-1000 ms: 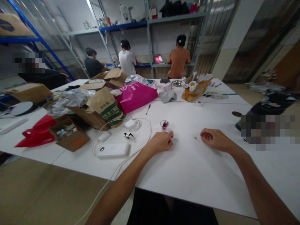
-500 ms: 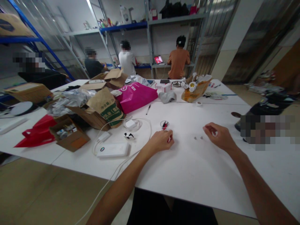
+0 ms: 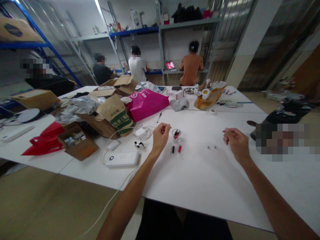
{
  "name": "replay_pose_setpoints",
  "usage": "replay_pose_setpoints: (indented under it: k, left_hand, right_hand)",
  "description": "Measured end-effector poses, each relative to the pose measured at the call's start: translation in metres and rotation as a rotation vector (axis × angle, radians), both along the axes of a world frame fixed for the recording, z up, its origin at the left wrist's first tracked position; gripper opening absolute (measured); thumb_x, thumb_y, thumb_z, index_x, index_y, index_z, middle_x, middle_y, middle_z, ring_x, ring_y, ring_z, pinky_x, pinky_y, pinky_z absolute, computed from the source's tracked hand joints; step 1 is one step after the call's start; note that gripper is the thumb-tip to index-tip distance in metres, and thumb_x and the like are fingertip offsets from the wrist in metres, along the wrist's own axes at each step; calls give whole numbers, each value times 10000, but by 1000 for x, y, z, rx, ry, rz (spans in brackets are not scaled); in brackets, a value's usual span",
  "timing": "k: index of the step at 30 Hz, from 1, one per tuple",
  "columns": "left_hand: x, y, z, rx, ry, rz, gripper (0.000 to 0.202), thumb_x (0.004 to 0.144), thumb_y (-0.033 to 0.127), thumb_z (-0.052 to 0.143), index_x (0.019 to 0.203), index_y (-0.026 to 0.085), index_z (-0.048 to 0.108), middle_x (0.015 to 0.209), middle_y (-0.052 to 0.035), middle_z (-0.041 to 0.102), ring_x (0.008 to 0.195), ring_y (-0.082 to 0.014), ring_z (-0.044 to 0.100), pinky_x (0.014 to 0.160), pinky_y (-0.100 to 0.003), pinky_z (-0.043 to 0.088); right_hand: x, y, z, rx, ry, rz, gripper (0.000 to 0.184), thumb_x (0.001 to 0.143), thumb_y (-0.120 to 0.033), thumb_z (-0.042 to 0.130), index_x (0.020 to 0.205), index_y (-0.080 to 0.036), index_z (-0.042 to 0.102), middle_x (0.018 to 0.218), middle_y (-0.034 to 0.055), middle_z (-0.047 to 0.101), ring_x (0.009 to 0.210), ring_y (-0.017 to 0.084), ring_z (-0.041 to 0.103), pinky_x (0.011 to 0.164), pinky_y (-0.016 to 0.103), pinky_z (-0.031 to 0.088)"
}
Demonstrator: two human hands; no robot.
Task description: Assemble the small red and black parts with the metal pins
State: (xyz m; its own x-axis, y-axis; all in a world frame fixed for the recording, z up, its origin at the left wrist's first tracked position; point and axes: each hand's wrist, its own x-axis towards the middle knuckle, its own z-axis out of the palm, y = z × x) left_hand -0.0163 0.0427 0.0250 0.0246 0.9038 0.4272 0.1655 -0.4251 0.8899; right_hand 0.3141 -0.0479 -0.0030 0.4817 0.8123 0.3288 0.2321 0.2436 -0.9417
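Observation:
My left hand [image 3: 161,135] is raised over the white table, just left of a small clear cup [image 3: 176,136]. Its fingers are curled together, and anything between them is hidden. Dark and red pieces show inside the cup. In front of it a small black cylinder [image 3: 173,149] and a small red cylinder [image 3: 179,149] lie side by side. Farther right, my right hand [image 3: 236,143] hovers with loosely bent, slightly parted fingers; no object shows in it. Two tiny metallic pieces, a left one [image 3: 208,147] and a right one [image 3: 215,147], lie between the hands.
A white power bank [image 3: 122,159], coiled cable [image 3: 143,133] and black-and-white item [image 3: 139,144] lie left of my left arm. Beyond are a pen [image 3: 159,117], pink bag [image 3: 148,105] and open cartons [image 3: 78,145]. A black bag [image 3: 287,115] stands at right. Several people sit farther back.
My left hand has moved up and left from the cup's front, uncovering the black and red cylinders. My right hand has shifted slightly right, its fingers held differently.

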Motion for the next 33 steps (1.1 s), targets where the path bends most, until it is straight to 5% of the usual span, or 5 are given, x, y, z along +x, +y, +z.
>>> replay_pose_setpoints:
  k: [5, 12, 27, 33]
  left_hand:
    - [1, 3, -6, 11, 152, 37, 288, 1030, 412, 600, 873, 192, 700, 799, -8, 676, 748, -153, 583, 701, -276, 436]
    - [7, 4, -26, 229, 533, 39, 106, 992, 282, 696, 1022, 223, 778, 1191, -98, 676, 1204, -271, 563, 1104, -451, 453]
    - [6, 4, -29, 250, 638, -75, 257, 1078, 321, 564, 1041, 213, 794, 1205, -100, 702, 1174, -248, 607, 1095, -442, 461]
    - [-1, 5, -29, 269, 678, -171, 187, 985, 346, 712, 1095, 239, 819, 1298, -107, 675, 1246, -283, 560, 1135, -470, 467]
  right_hand:
    - [-4, -1, 2, 0, -16, 10, 445, 902, -627, 766, 912, -189, 686, 609, -21, 537, 535, 89, 477, 494, 240, 372]
    - [-6, -2, 2, -17, -84, 45, 458, 937, -647, 722, 918, -191, 687, 615, -13, 545, 550, 97, 485, 497, 238, 382]
    - [-7, -2, -2, -43, -141, 80, 488, 939, -669, 713, 930, -181, 699, 617, -9, 556, 555, 99, 488, 518, 243, 382]
    - [-2, 0, -6, -51, -138, 94, 503, 935, -688, 705, 949, -185, 698, 631, -5, 565, 563, 106, 497, 518, 245, 395]
